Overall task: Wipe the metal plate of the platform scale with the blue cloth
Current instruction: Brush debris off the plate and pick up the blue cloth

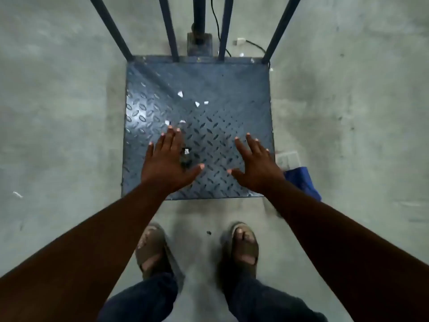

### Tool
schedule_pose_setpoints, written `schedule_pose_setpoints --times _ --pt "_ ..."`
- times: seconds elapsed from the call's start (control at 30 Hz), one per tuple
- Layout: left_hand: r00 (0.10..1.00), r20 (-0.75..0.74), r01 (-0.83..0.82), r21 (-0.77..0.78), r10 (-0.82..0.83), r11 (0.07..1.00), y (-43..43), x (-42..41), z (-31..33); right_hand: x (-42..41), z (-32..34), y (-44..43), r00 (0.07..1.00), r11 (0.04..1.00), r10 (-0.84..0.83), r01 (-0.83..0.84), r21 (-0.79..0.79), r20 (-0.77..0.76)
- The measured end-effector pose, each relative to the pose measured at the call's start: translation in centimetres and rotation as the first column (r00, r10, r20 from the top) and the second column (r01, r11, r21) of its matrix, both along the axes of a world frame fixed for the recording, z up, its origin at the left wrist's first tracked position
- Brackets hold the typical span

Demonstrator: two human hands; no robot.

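The platform scale's metal plate [220, 89] is a square blue-grey tread plate lying on the concrete floor straight ahead of me. Several small white paper scraps [197, 103] lie scattered on it. My left hand [167, 163] hovers over the plate's near left part, fingers straight and spread, holding nothing. My right hand [254, 166] is spread the same way over the near right part, also empty. The blue cloth [304, 182] lies on the floor at the plate's near right corner, partly hidden behind my right forearm.
Blue metal rails [282, 26] and a central post [199, 17] rise from the plate's far edge. A black cable [217, 22] and a white plug [239, 41] lie behind it. A white paper [289, 158] lies beside the cloth. My sandalled feet [197, 249] stand before the plate.
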State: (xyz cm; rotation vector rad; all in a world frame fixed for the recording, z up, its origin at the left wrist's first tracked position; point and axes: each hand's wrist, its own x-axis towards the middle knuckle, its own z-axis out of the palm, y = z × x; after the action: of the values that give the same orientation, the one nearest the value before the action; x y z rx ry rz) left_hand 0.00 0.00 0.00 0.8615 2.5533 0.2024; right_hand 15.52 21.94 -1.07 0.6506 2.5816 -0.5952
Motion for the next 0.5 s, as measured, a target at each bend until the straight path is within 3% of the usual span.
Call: schedule_pose_setpoints --times 0.13,0.23,0.4,0.5 --pt "0.999 0.032 -0.031 -0.108 0.034 0.994 -0.9 -1.3 -5.2 -0.3 -7.0 0.5 0.994 0.996 0.078 -0.082 0.042 0.074" --pt "0.994 0.067 -0.074 -0.142 0.084 0.987 -1.3 -1.7 -8.0 0.3 -10.6 0.3 0.994 0.983 0.109 -0.108 0.148 -0.001" --pt "0.992 0.019 -0.127 -0.05 0.128 0.991 -2.2 -1.1 -9.7 1.2 -11.4 0.0 0.986 0.974 0.112 -0.086 0.208 -0.119" --pt "0.993 -0.008 -0.115 -0.029 0.115 0.993 -2.4 -0.7 -9.5 1.4 -10.5 1.1 0.985 0.993 0.064 -0.046 0.112 -0.16"
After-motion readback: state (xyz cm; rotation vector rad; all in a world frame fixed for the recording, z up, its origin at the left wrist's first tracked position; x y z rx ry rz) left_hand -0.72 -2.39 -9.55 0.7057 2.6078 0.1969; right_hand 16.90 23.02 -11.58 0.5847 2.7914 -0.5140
